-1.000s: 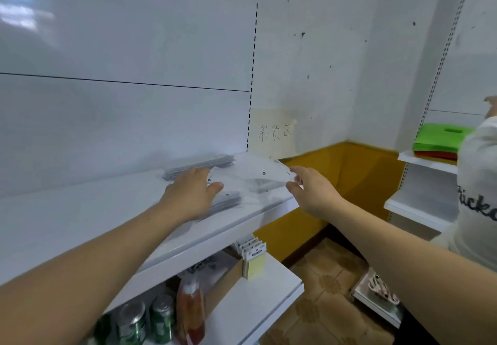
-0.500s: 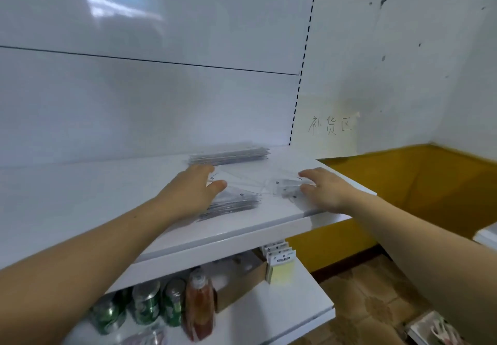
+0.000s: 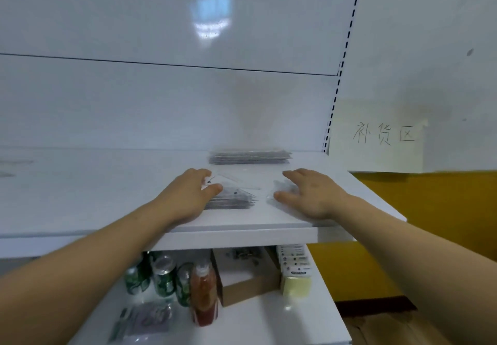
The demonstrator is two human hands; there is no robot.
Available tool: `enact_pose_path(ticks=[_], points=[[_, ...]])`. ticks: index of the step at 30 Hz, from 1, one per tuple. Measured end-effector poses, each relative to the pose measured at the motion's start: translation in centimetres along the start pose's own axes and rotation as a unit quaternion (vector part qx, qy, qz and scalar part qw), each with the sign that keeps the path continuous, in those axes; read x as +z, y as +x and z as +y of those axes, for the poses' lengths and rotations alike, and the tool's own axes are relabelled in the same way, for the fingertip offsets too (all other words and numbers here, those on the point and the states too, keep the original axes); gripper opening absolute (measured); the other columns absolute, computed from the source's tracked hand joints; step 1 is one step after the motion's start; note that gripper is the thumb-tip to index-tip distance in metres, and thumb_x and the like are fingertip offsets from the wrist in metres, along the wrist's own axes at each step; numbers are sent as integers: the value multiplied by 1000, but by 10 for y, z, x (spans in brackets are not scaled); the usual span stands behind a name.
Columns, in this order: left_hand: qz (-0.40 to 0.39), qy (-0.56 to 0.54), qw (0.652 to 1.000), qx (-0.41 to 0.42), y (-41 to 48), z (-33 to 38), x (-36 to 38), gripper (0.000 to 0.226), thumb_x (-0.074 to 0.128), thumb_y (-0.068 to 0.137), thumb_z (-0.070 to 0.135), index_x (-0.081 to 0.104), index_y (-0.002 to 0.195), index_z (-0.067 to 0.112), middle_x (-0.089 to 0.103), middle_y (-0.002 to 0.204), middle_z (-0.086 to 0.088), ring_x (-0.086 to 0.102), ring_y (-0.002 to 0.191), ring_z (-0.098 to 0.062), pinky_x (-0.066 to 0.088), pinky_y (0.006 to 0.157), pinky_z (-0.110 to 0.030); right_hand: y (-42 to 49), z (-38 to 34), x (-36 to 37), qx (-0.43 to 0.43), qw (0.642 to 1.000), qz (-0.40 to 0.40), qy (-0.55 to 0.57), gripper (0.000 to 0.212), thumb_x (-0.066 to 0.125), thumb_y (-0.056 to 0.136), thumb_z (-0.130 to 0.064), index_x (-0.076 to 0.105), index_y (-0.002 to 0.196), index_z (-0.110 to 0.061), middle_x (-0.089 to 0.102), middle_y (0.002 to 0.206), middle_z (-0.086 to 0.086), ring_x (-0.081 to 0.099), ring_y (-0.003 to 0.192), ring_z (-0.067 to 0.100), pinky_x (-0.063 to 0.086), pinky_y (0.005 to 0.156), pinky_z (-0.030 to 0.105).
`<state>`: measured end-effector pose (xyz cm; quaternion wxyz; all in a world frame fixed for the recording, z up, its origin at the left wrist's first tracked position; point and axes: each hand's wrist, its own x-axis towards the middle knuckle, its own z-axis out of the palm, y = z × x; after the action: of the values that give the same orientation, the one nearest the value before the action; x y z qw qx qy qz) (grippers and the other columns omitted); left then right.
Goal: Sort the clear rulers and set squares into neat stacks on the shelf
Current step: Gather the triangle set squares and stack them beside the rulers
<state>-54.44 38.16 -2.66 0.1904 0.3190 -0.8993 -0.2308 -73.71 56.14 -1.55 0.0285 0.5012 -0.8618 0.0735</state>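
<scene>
The white shelf (image 3: pixel 309 210) jutted from a glossy white back panel (image 3: pixel 161 102) beside a mustard wall (image 3: pixel 430 237). Both hands lay flat and spread — the left hand (image 3: pixel 185 199) on a set-square stack (image 3: pixel 231 199), the right hand (image 3: pixel 312 194) on loose clear pieces (image 3: pixel 277 191) — with a ruler stack (image 3: pixel 250 156) behind.

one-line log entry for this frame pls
left hand: flat on near stack | right hand: on loose clear piece | back stack: untouched | shelf

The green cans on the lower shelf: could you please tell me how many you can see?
3, side by side: left can, middle can, right can beside the red bottle. More may be hidden behind.
</scene>
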Motion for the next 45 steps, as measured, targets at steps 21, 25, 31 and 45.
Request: enact_pose_path(ticks=[21,25,31,45], points=[[-30,61,998,-5,-21,4,-3,60,59,87,46,46,137,16,49,135,-1,47,121,-16,33,93,-23,2,4,17,-41,999,-7,-6,62,24,92,-60,26,145,-28,47,138,3,45,122,25,35,101,42],[-39,75,996,-9,-16,8,-5,61,61,85,48,46,137,17,51,135,-1,50,116,-16,37,94,-25,4,5,17,-42,998,-18,-34,62,19,90,-61,27,143,-29,50,134,2,46,120,23,26,108,45],[-90,87,992,-16,-12,8,-12,82,58,82,60,27,147,20,37,148,-2,40,131,-19,32,107,-32,2,-1,6,-48,997,-9,-59,67,19,90,-63,26,147,-28,36,150,0,34,136,22,15,115,48],[-65,142,986,-59,-66,-148,-140,69,47,89,58,28,147,24,25,155,3,27,140,-18,22,114,-33,74,-229,-12,-107,992,-38,-46,68,22,94,-62,21,150,-24,26,156,6,30,139,30,27,112,45]])
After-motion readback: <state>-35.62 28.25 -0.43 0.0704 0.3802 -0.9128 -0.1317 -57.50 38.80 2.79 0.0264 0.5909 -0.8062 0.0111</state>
